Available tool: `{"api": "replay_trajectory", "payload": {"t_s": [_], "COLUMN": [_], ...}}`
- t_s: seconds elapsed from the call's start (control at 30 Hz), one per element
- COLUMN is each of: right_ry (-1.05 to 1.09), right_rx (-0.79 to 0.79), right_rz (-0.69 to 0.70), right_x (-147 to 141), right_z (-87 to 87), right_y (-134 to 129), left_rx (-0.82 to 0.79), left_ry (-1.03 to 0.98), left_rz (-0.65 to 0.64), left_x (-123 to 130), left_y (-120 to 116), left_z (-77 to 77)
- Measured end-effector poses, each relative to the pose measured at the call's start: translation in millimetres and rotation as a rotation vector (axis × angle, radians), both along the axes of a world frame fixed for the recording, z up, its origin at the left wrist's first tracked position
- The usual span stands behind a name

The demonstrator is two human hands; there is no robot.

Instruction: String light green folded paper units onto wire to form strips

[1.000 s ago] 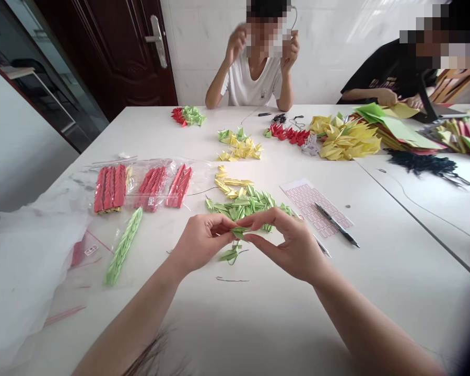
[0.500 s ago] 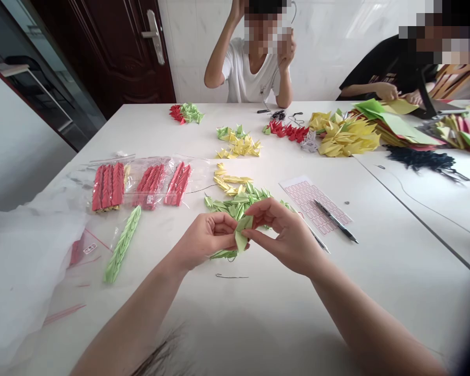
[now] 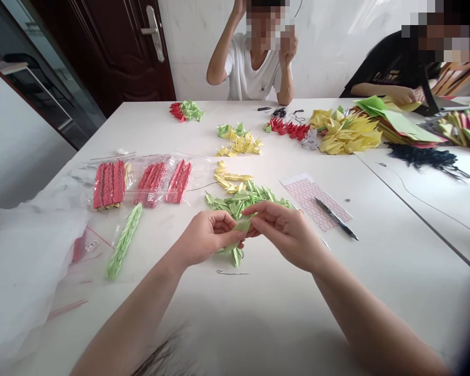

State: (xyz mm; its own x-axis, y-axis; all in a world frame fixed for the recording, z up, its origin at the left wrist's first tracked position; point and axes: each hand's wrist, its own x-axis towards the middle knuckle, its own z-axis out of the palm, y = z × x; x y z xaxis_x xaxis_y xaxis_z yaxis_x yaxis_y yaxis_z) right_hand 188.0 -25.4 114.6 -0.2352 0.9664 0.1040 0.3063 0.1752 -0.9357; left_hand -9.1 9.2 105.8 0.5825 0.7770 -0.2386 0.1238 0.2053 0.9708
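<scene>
Between my two hands is a small folded piece of light green paper [image 3: 243,225]. My left hand [image 3: 203,236] pinches its lower left side between thumb and fingers. At its upper right, the fingertips of my right hand [image 3: 288,232] are closed on it. Just beyond lies a heap of folded green paper pieces [image 3: 238,202], partly hidden by my hands. One green piece [image 3: 237,257] shows below my fingers, and a thin hooked wire [image 3: 233,273] rests on the table nearer to me.
Bagged red paper strips [image 3: 109,184] and a green braided strip [image 3: 124,241] lie left. Yellow pieces [image 3: 235,183] sit behind the heap. A label sheet [image 3: 305,196] with a pen [image 3: 337,218] is right. Two people sit across the white table [image 3: 219,324].
The green paper in my hands has tilted from upright to slanting, and my right fingers have shifted on it. A green piece below my hands now shows more.
</scene>
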Motion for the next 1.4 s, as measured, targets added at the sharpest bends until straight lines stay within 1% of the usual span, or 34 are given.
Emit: {"api": "replay_trajectory", "payload": {"t_s": [0.07,0.13,0.33,0.43,0.6,0.77,0.8,0.87,0.93,1.0,1.1,1.17,1.23,1.3,1.4], "right_ry": [0.102,0.156,0.112,0.091,0.022,0.120,0.129,0.118,0.120,0.174,0.272,0.300,0.323,0.320,0.251], "right_rx": [-0.045,-0.065,-0.049,-0.039,-0.021,-0.173,-0.190,-0.174,-0.126,-0.115,-0.206,-0.261,-0.265,-0.225,-0.164], "right_rz": [0.046,0.084,0.074,0.102,0.087,0.147,0.167,0.181,0.184,0.220,0.318,0.349,0.336,0.283,0.195], "right_x": [2.6,4.5,3.3,2.1,2.2,6.3,7.0,8.0,8.8,10.1,12.6,13.8,14.1,13.8,13.5], "right_z": [1.5,2.7,4.4,5.8,6.9,5.4,5.1,4.5,3.8,3.0,2.4,3.1,4.6,6.5,8.4], "right_y": [0.7,0.8,-0.5,-0.4,-0.3,0.7,1.1,2.0,3.0,4.3,6.5,7.6,7.9,7.4,6.2], "left_rx": [-0.025,-0.062,-0.138,-0.183,-0.110,-0.132,-0.134,-0.131,-0.103,-0.040,0.107,0.178,0.213,0.230,0.262], "left_ry": [-0.038,-0.074,-0.154,-0.157,-0.077,-0.039,-0.039,-0.045,-0.049,-0.042,-0.040,-0.046,-0.072,-0.128,-0.215], "left_rz": [0.006,0.010,-0.031,-0.052,-0.063,-0.094,-0.094,-0.094,-0.107,-0.124,-0.140,-0.165,-0.190,-0.209,-0.231], "left_x": [-1.2,-2.5,-3.9,-2.8,-1.3,-1.2,-1.2,-1.3,-1.2,-1.2,-1.4,-2.0,-3.0,-4.3,-6.0], "left_y": [0.3,0.4,-0.2,-0.9,-2.7,-2.4,-2.1,-1.6,-1.5,-1.8,-3.0,-4.2,-5.4,-6.3,-6.5], "left_z": [0.4,1.1,1.7,2.5,4.8,7.7,7.6,6.2,3.6,1.1,-0.1,0.9,2.4,3.3,3.7]}}
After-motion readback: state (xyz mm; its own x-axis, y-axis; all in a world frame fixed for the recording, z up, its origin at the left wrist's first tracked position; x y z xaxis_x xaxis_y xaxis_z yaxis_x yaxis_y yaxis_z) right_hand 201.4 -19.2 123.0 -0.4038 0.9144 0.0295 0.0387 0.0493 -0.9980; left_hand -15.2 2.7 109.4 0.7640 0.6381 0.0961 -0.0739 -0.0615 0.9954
